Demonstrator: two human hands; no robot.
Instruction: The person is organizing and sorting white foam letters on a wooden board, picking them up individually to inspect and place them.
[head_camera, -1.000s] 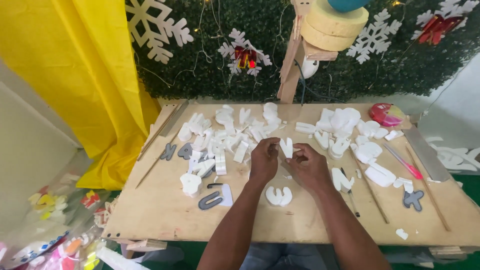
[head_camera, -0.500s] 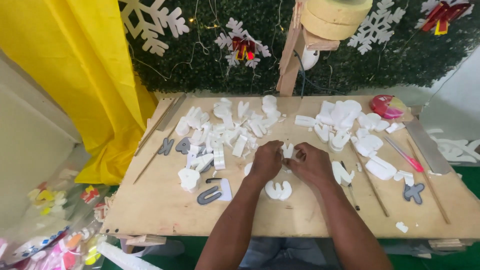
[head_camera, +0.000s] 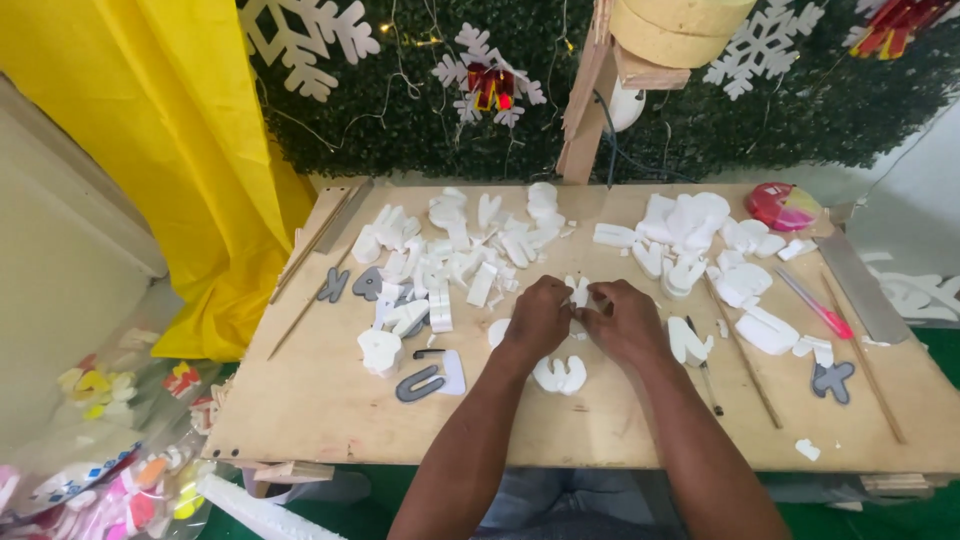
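Pinching together, both hands (head_camera: 583, 318) on a small white foam cut-out (head_camera: 577, 291), upright, notched, matte.

A small white foam piece (head_camera: 577, 292) is pinched between the fingers (head_camera: 590, 304) of the left hand (head_camera: 538, 320) and the right hand (head_camera: 627, 322), which meet over the middle of the plywood worktop (head_camera: 330, 400). Only its upper part shows above the fingertips, standing roughly upright; its full shape cannot be made out. Just below the hands, a white foam cut-out with rounded lobes (head_camera: 560, 375) lies flat on the board.
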